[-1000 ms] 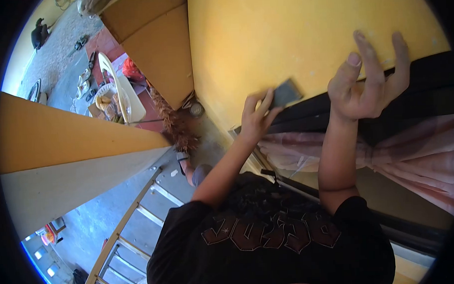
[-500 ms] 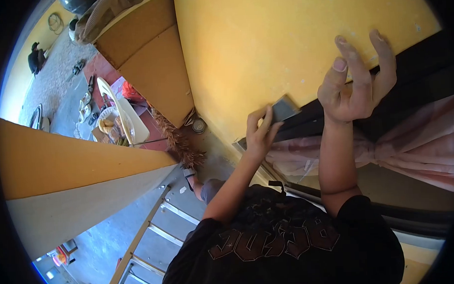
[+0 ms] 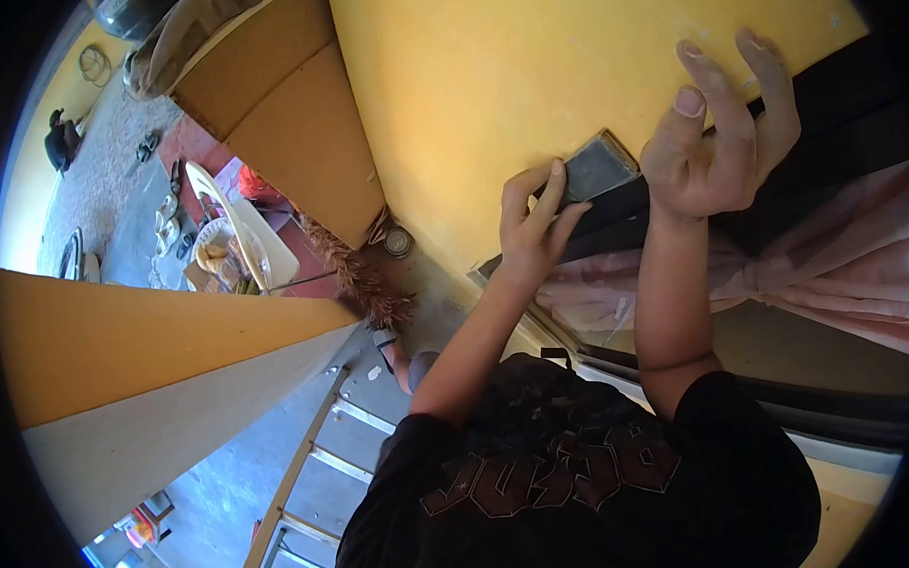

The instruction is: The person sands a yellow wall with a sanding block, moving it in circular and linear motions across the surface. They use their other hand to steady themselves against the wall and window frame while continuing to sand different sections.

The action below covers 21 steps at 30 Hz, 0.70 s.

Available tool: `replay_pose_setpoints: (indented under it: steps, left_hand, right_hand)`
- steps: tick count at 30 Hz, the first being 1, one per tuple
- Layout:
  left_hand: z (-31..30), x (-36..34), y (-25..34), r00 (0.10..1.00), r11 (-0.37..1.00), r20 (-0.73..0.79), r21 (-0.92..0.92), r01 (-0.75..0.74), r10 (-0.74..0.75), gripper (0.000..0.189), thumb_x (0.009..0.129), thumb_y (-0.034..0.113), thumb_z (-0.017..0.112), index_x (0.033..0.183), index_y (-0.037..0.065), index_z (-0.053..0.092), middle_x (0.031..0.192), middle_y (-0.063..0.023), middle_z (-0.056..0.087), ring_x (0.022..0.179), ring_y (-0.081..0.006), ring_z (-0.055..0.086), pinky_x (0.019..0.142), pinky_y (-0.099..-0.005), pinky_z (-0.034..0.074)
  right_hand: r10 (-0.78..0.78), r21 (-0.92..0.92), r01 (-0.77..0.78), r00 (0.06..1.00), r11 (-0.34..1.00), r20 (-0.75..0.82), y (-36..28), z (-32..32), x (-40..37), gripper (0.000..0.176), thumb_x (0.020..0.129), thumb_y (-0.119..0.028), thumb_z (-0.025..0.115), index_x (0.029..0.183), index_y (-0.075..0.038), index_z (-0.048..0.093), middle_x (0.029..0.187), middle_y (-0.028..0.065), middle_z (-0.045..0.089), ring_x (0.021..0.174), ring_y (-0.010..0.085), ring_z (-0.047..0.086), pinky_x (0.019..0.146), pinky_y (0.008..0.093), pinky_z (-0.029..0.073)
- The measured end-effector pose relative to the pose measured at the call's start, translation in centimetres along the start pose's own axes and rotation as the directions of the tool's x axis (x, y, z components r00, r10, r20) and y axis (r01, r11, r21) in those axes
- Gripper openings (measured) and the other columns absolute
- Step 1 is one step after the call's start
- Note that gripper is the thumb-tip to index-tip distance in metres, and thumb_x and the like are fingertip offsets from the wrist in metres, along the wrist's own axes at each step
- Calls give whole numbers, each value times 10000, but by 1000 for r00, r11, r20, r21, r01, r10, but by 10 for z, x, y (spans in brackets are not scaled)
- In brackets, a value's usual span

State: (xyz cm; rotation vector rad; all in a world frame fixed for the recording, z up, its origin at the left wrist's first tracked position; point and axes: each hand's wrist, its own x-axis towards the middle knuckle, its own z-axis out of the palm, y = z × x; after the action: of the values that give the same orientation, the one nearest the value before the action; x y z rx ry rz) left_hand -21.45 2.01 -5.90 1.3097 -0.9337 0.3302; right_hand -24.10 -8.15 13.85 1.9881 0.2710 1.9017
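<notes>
My left hand (image 3: 535,226) grips a dark grey sanding block (image 3: 596,169) by its near end, thumb and fingers on either side. The block lies against the yellow wall (image 3: 468,93), just above the dark window frame (image 3: 622,218). To its right, my right hand (image 3: 705,160) is raised with fingers spread and curled, holding nothing. Its fingertips are close to the wall, over the upper edge of the frame.
A ladder (image 3: 310,449) stands below left. Pink curtains (image 3: 834,271) show behind the window glass. A white basket (image 3: 268,250) with things in it and a feather duster (image 3: 365,287) are beyond the pillar (image 3: 156,334). A person (image 3: 61,142) crouches far off.
My left hand has slid the sanding block up and to the right along the wall, nearer my right hand. More of the block's face shows. My right hand stays open.
</notes>
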Motion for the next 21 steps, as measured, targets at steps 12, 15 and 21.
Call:
replay_pose_setpoints:
  steps: [12, 15, 21]
  left_hand:
    - [3, 4, 0, 1000, 998, 7, -64, 0, 1, 552, 746, 24, 775, 1255, -42, 572, 1101, -176, 572, 983, -292, 585, 854, -357, 488]
    - [1, -30, -23, 995, 995, -32, -22, 96, -96, 556, 737, 34, 780, 1255, -11, 584, 1086, -176, 579, 975, -303, 591, 816, -355, 499]
    - [8, 1, 12, 985, 987, -79, -46, 152, -155, 572, 749, 22, 772, 1273, -52, 556, 1067, -153, 557, 939, -253, 563, 832, -327, 464]
  right_hand:
    - [-63, -33, 66, 995, 997, 82, -1, -7, 5, 192, 911, -150, 547, 973, -17, 670, 1069, 170, 590, 1011, 316, 568, 856, 436, 504]
    - [-22, -18, 24, 990, 1000, 137, -8, -12, 10, 203, 899, -179, 564, 966, -22, 673, 1065, 157, 593, 1007, 312, 565, 870, 442, 493]
    - [53, 25, -53, 999, 998, 1, -3, -1, -3, 171, 847, -261, 620, 910, -133, 714, 1060, 77, 596, 1023, 277, 544, 934, 425, 389]
